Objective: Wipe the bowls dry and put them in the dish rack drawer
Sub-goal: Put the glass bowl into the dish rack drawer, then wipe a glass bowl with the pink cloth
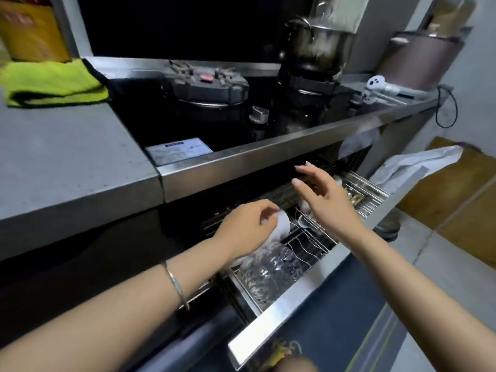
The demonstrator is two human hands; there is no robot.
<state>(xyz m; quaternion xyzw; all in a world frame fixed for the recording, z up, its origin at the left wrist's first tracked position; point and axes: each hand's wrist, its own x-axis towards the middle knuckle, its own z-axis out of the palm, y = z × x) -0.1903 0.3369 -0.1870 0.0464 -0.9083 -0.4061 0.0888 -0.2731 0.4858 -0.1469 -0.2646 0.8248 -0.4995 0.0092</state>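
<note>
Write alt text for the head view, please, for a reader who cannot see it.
The left hand holds a white bowl in the dish rack drawer below a stove; the right hand hovers open above. A green cloth lies on the counter.

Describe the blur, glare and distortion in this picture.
Head view: the wide lens bows the stove edge; glare streaks the drawer front; the pot is smeared by blur; the white bowl in the left hand looks overexposed, its outline soft.

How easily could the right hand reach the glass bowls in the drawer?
Probably yes: the drawer stands open, the right hand hovers empty above it, and the glass bowls lie uncovered.
</note>
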